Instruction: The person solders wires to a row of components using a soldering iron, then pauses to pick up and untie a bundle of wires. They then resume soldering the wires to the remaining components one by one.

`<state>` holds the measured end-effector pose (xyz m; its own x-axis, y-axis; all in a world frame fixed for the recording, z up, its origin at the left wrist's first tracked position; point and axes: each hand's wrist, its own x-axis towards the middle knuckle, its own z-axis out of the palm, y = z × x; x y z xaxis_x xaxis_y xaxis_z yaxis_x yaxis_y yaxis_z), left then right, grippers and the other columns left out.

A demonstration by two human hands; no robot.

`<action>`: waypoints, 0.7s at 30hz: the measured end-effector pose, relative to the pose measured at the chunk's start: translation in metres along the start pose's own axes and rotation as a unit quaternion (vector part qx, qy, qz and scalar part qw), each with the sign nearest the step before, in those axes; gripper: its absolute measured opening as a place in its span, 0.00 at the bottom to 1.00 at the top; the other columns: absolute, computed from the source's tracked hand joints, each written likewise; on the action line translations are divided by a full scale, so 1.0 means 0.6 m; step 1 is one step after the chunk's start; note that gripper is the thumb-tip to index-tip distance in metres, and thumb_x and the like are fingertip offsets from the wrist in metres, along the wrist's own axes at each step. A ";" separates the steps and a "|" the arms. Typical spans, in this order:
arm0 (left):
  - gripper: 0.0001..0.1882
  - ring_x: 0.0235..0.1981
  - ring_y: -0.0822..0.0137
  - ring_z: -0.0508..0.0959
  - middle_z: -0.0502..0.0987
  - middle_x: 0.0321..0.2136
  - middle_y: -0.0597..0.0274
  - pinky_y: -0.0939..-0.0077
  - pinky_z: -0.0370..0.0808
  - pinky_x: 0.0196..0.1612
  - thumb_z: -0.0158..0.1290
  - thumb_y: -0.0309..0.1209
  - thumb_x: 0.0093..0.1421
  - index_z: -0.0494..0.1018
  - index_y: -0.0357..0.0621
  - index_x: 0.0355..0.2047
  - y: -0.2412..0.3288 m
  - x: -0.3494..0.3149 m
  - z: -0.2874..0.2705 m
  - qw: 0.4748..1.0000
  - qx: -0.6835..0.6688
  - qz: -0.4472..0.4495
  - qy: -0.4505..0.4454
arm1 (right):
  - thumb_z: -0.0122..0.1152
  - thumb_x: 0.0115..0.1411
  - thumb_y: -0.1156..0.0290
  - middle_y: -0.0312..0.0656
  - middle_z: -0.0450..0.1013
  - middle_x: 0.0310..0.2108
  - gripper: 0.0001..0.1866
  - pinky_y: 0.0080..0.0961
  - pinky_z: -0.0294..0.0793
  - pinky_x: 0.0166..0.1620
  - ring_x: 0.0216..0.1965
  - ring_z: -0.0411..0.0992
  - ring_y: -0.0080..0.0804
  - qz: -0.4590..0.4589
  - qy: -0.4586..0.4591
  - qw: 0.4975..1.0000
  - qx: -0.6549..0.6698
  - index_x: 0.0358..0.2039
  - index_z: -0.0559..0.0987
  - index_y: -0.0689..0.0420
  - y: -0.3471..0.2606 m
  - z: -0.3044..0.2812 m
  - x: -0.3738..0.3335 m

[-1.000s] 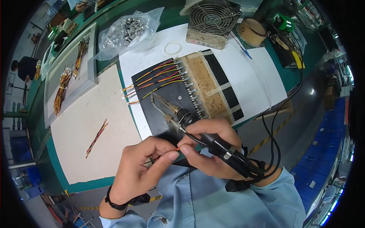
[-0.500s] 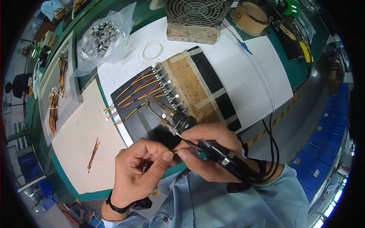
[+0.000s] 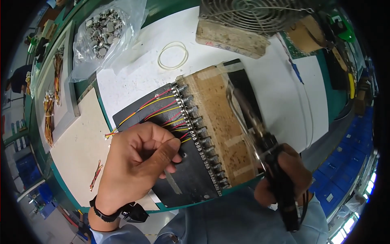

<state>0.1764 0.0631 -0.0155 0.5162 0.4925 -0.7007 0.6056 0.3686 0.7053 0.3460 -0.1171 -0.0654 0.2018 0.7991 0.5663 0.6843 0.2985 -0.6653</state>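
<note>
My left hand point(image 3: 140, 156) is closed in a pinch on a red-and-yellow wire lead point(image 3: 185, 140), whose ends point at a row of small metal shafted components point(image 3: 200, 132). My right hand point(image 3: 295, 168) grips a black-handled soldering iron point(image 3: 264, 140) with a thin metal tube along its barrel. The iron's tip is raised over the wooden strip point(image 3: 213, 101), apart from the components. Several red and yellow wires point(image 3: 156, 105) run left from the upper components across a black board point(image 3: 178, 179). My left fingers hide part of these wires.
A clear bag of metal parts point(image 3: 106, 34) lies at the upper left, near a coil of pale tubing point(image 3: 172, 56). A fan point(image 3: 252, 14) stands behind a block point(image 3: 229, 38). Wire bundles point(image 3: 48, 118) fill a tray; a small bundle point(image 3: 96, 175) lies on a pale board.
My left hand has carried the wire lead forward to the component row. My right hand has moved the soldering iron right, away from the left hand. The view has shifted closer to the board.
</note>
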 end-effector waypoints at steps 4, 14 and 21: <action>0.07 0.23 0.79 0.75 0.76 0.22 0.64 0.87 0.70 0.23 0.53 0.26 0.62 0.72 0.34 0.30 0.018 0.017 -0.004 0.997 0.016 -0.066 -0.022 | 0.60 0.55 0.52 0.38 0.71 0.24 0.24 0.27 0.72 0.24 0.25 0.74 0.33 -0.011 0.004 1.000 0.007 0.42 0.69 0.57 0.013 0.001 -0.015; 0.05 0.22 0.78 0.75 0.76 0.22 0.62 0.86 0.71 0.23 0.53 0.23 0.60 0.72 0.33 0.29 0.017 0.028 -0.014 0.995 -0.019 -0.087 -0.046 | 0.56 0.58 0.46 0.38 0.70 0.22 0.24 0.29 0.74 0.25 0.27 0.75 0.35 -0.007 -0.060 0.997 0.047 0.39 0.68 0.56 0.015 -0.005 -0.002; 0.03 0.18 0.75 0.76 0.78 0.20 0.59 0.86 0.73 0.21 0.54 0.20 0.58 0.73 0.33 0.27 0.009 0.030 -0.012 0.996 -0.036 -0.071 -0.034 | 0.57 0.56 0.45 0.35 0.68 0.23 0.24 0.24 0.72 0.24 0.26 0.74 0.32 -0.007 -0.049 0.998 0.033 0.38 0.68 0.54 0.019 0.006 -0.008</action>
<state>0.1845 0.0793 -0.0234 0.4687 0.3780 -0.7984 0.6323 0.4875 0.6021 0.3505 -0.1156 -0.0772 0.1214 0.8411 0.5270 0.6378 0.3407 -0.6907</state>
